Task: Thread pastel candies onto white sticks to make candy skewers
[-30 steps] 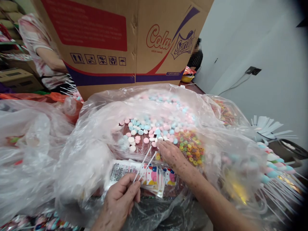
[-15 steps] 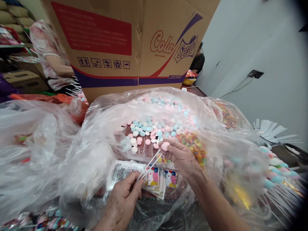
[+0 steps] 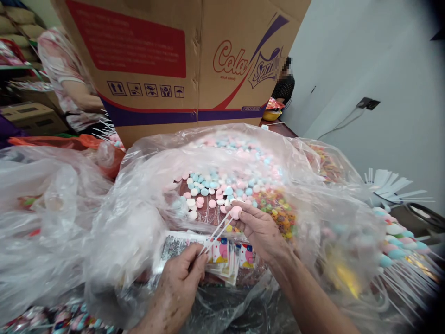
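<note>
My left hand (image 3: 181, 285) pinches two thin white plastic sticks (image 3: 216, 233) that slant up to the right. My right hand (image 3: 260, 229) holds a round pink candy disc (image 3: 236, 212) between thumb and fingers, and the stick tips touch it. Below both hands lies a stack of printed paper wrappers (image 3: 222, 253). Beyond them, inside a large clear plastic bag (image 3: 139, 199), lie many pink, blue and white candy discs (image 3: 215, 185) and small coloured candy rings (image 3: 280, 211).
A big cardboard box (image 3: 181, 65) marked "Cola" stands right behind the bag. Finished candy sticks (image 3: 396, 246) fan out at the right, more clear bags (image 3: 41, 208) lie at the left. One person stands at the far left (image 3: 66, 74), another behind the box (image 3: 283, 83).
My right hand picked a pink disc from the pile and drew it back toward me. The sticks in my left hand have come up against the disc.
</note>
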`<action>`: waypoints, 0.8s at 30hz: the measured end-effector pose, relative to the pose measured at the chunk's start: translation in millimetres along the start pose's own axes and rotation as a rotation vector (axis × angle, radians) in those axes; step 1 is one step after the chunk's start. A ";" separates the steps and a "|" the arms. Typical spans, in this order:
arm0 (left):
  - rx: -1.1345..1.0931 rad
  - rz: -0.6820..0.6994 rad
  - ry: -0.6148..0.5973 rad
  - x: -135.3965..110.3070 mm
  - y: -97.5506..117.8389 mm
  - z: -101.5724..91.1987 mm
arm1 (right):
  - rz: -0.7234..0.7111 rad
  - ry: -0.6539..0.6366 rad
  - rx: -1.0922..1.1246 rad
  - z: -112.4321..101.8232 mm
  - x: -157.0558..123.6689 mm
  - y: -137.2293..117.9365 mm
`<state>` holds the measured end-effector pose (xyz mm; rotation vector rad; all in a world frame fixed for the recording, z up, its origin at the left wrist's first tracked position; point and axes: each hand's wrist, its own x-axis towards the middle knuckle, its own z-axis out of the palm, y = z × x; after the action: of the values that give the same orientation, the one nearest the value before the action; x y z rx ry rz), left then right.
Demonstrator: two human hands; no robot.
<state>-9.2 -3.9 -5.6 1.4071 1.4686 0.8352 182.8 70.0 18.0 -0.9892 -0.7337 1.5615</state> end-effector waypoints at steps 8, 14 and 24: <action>0.005 -0.017 -0.003 3.1 0.6 1.1 | -0.026 -0.018 -0.017 0.8 0.3 2.1; 0.053 -0.027 -0.017 2.3 0.1 -4.3 | -0.100 -0.039 -0.226 -5.0 -3.2 7.2; -0.049 0.047 -0.005 -1.0 -17.5 6.5 | -0.363 -0.039 -0.649 -9.9 -10.1 26.2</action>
<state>-9.8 -7.7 -23.9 1.4109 1.4070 0.8908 180.1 54.1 -7.0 -1.2017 -1.4133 1.0378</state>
